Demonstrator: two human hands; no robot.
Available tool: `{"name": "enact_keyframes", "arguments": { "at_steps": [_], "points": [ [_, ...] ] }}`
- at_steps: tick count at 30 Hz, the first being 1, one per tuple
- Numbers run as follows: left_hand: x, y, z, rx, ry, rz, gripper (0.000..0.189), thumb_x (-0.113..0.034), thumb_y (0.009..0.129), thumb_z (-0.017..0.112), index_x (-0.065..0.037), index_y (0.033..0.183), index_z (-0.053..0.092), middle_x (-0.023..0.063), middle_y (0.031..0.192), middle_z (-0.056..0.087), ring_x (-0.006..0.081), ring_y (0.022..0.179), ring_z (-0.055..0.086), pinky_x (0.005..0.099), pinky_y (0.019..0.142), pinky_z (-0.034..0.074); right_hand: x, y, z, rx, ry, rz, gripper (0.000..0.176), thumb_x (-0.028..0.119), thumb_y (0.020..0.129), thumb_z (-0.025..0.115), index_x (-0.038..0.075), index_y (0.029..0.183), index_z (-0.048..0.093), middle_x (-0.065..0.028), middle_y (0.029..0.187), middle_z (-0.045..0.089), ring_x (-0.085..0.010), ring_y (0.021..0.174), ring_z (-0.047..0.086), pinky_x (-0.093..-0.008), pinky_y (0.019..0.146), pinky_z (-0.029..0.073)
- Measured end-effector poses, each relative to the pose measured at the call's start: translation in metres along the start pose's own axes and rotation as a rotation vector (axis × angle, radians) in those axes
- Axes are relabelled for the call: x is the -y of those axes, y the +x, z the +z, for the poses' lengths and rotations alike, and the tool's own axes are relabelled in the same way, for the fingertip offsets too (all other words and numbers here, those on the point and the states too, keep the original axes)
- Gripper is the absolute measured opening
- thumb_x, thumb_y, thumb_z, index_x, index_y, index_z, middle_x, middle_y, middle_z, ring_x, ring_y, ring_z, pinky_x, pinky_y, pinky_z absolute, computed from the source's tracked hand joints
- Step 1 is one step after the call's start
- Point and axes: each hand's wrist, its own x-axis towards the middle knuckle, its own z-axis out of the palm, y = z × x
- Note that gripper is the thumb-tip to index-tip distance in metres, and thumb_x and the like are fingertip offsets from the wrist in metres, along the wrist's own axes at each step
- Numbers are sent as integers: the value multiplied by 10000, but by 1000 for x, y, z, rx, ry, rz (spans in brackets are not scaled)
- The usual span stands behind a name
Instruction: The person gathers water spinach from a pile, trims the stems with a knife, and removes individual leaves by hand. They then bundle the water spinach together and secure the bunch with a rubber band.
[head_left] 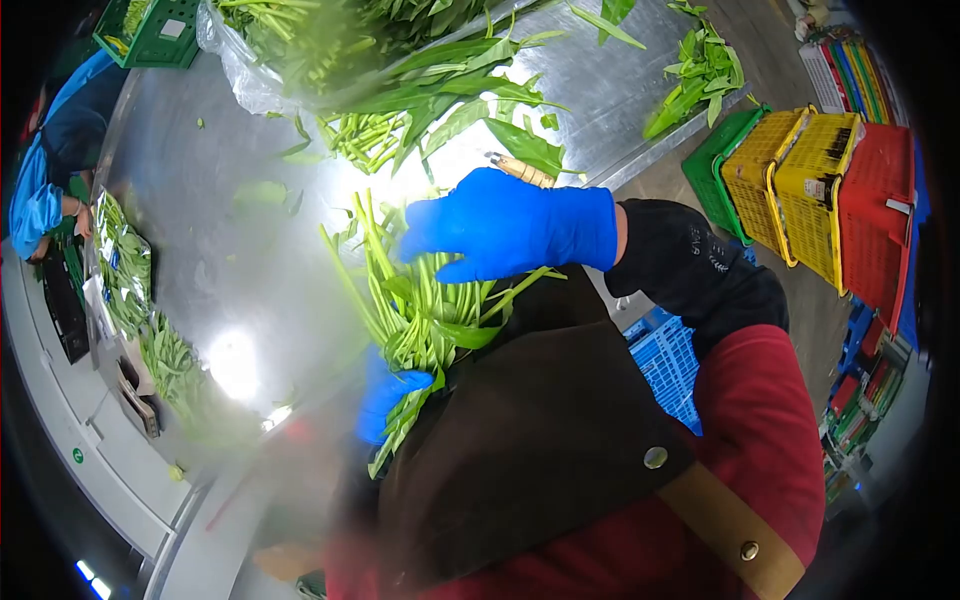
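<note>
A bunch of long-stemmed leafy greens (425, 318) is held in front of my apron, cut stems pointing to the far side. My left hand (392, 395), in a blue glove, closes round its leafy lower end; part of that hand is hidden and blurred. My right hand (510, 225), also blue-gloved, has its fingers bent over the upper stems with the thumb below; the fingertips are smeared. Just beyond the right hand lies a wooden-handled tool (525, 170), its other end partly hidden. Past it, more cut greens (365, 140) lie on the metal table (200, 240).
A large pile of greens (330, 40) beside a clear plastic bag (235, 65) covers the far side. Packed greens (122, 265) line the left edge, near another person's blue sleeve (35, 205). Yellow crates (815, 190) and a red crate (878, 220) stand right; a blue crate (665, 370) is below.
</note>
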Motion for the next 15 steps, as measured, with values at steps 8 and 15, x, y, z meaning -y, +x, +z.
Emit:
{"name": "enact_keyframes", "arguments": {
  "at_steps": [8, 15],
  "points": [
    [-6, 0, 7, -100, 115, -108, 700, 117, 591, 719, 26, 1227, 442, 131, 1047, 583, 207, 861, 636, 322, 717, 566, -8, 7, 19, 81, 6, -80, 174, 209, 786, 585, 146, 949, 589, -70, 856, 594, -250, 665, 612, -346, 589, 490],
    [-4, 3, 12, -51, 106, -59, 652, 121, 593, 726, 32, 1191, 480, 139, 1049, 602, 211, 894, 631, 336, 746, 561, -41, 10, 7, -323, 1024, 522, 182, 173, 890, 512, 55, 1018, 564, -56, 785, 637, -136, 614, 623, -271, 545, 494]
  ]
}}
